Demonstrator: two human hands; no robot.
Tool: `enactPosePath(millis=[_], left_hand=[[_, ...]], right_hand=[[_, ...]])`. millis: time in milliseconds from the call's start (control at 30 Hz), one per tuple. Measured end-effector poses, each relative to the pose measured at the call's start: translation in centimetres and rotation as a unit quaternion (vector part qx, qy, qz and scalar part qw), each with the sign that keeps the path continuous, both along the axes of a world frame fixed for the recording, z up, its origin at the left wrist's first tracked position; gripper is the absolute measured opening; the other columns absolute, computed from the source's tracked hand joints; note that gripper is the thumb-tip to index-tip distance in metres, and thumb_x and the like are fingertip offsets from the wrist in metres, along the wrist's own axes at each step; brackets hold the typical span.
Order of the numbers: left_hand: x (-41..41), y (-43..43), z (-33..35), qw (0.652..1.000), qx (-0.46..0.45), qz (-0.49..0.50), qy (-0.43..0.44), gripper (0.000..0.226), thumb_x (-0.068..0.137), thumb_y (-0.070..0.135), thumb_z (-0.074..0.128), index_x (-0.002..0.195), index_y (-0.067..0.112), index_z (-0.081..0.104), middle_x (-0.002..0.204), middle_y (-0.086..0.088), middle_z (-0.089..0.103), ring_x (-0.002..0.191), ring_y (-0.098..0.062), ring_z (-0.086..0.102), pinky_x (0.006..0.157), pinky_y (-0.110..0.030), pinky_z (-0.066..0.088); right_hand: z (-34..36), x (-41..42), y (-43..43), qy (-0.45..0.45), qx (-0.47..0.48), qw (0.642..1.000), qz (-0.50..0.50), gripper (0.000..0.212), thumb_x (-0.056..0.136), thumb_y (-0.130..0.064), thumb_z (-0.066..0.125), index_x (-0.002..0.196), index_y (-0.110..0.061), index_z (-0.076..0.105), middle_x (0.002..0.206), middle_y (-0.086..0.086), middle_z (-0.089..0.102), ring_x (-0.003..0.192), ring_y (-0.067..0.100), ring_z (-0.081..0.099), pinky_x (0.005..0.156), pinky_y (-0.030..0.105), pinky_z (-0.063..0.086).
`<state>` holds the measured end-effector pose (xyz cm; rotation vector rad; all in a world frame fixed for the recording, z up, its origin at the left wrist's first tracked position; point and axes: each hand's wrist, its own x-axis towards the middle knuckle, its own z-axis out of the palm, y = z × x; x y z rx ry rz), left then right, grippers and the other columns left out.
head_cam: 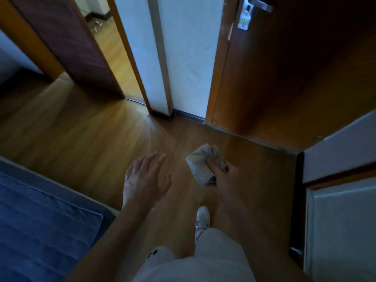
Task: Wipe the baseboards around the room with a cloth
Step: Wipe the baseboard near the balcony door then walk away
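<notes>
Two hands, left hand (145, 180) and right hand (223, 176); one cloth (200, 161); two doors; one white shoe (202, 219); one blue mattress (40, 231).

Crumpled grey-white cloth (203, 164) bunched up above the floor, dark baseboard (188, 116) along the white wall's foot

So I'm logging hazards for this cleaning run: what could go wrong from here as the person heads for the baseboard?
1. The open wooden door stands close beside the short baseboard; crouching there could mean bumping it or its handle.
2. The bed narrows the floor on the left, so the white shoe could catch its edge.
3. The cloth is bunched in the right hand, so it may wipe unevenly; the left hand is empty.
</notes>
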<state>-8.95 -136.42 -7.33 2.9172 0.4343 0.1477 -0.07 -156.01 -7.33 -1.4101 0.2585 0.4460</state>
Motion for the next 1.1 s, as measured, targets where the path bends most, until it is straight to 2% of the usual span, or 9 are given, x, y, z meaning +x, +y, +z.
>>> enactPosePath(millis=[167,233,400,567,667,800,900,967,1100], left_hand=[[6.4,1.5,1.3,0.998,-0.007,0.068,0.012,0.062,0.087,0.047,0.064,0.143,0.027,0.051,0.144,-0.001,0.05,0.126,-0.025,0.05,0.094,-0.05,0.049],[7.8,2.4,1.6,0.995,-0.012,0.094,0.016,0.062,0.087,0.047,0.064,0.144,0.027,0.05,0.145,-0.001,0.049,0.123,-0.026,0.051,0.092,-0.049,0.05],[8.9,5.3,1.7,0.985,-0.032,0.171,-0.005,0.058,0.086,0.04,0.071,0.14,0.025,0.056,0.142,-0.002,0.054,0.116,-0.031,0.055,0.093,-0.05,0.046],[9.1,9.8,0.8,0.973,-0.038,0.225,-0.023,0.055,0.09,0.048,0.049,0.137,0.023,0.06,0.14,-0.003,0.056,0.123,-0.029,0.053,0.103,-0.05,0.044],[9.4,14.3,0.1,0.964,-0.046,0.26,-0.036,0.056,0.089,0.05,0.046,0.136,0.024,0.06,0.139,-0.001,0.056,0.126,-0.028,0.051,0.105,-0.051,0.042],[10.3,21.8,-1.3,0.958,-0.033,0.283,-0.037,0.053,0.092,0.046,0.056,0.141,0.026,0.054,0.144,-0.001,0.051,0.133,-0.025,0.045,0.11,-0.051,0.039],[11.3,27.8,-1.6,0.954,-0.038,0.298,-0.023,0.057,0.091,0.052,0.046,0.142,0.026,0.054,0.144,-0.001,0.051,0.134,-0.025,0.044,0.11,-0.052,0.039],[11.7,32.0,-1.5,0.95,-0.038,0.309,-0.016,0.056,0.093,0.051,0.049,0.143,0.027,0.052,0.146,-0.001,0.049,0.136,-0.025,0.043,0.111,-0.053,0.038],[12.3,39.6,-1.4,0.947,-0.032,0.319,-0.017,0.054,0.094,0.049,0.052,0.144,0.027,0.051,0.147,-0.002,0.049,0.137,-0.024,0.042,0.112,-0.052,0.037]], right_hand=[[0.2,8.8,2.8,0.002,-0.013,0.998,0.069,0.021,0.078,-0.048,0.078,0.093,-0.033,0.075,0.094,-0.007,0.076,0.087,0.012,0.074,0.074,0.039,0.061],[0.1,11.2,4.4,0.014,0.005,0.997,0.08,0.013,0.076,-0.042,0.081,0.087,-0.037,0.076,0.091,-0.009,0.076,0.084,0.012,0.074,0.068,0.034,0.06],[-0.5,14.9,9.9,0.051,0.023,0.989,0.137,0.029,0.076,-0.029,0.084,0.101,-0.019,0.074,0.094,0.001,0.076,0.087,0.021,0.074,0.066,0.037,0.06],[-1.1,16.3,16.6,0.043,0.041,0.975,0.213,0.01,0.079,-0.026,0.082,0.088,-0.031,0.079,0.092,0.003,0.077,0.086,0.022,0.074,0.064,0.036,0.059],[-1.4,17.1,21.2,0.049,0.037,0.969,0.238,0.012,0.078,-0.027,0.083,0.089,-0.028,0.079,0.093,0.005,0.077,0.087,0.025,0.074,0.066,0.038,0.06],[-1.9,18.8,29.0,0.057,0.032,0.965,0.255,0.011,0.079,-0.023,0.082,0.089,-0.024,0.079,0.093,0.008,0.077,0.086,0.027,0.074,0.065,0.037,0.059],[-2.0,20.1,35.6,0.067,0.019,0.961,0.269,0.008,0.081,-0.021,0.08,0.087,-0.025,0.078,0.092,0.007,0.077,0.085,0.027,0.074,0.065,0.038,0.059],[-1.6,21.0,39.9,0.069,0.014,0.957,0.283,0.007,0.081,-0.022,0.08,0.087,-0.027,0.079,0.091,0.006,0.077,0.085,0.025,0.075,0.065,0.039,0.059],[-1.2,22.4,47.9,0.065,0.005,0.956,0.287,0.02,0.081,-0.025,0.079,0.1,-0.019,0.075,0.091,0.005,0.077,0.084,0.022,0.075,0.065,0.038,0.059]])
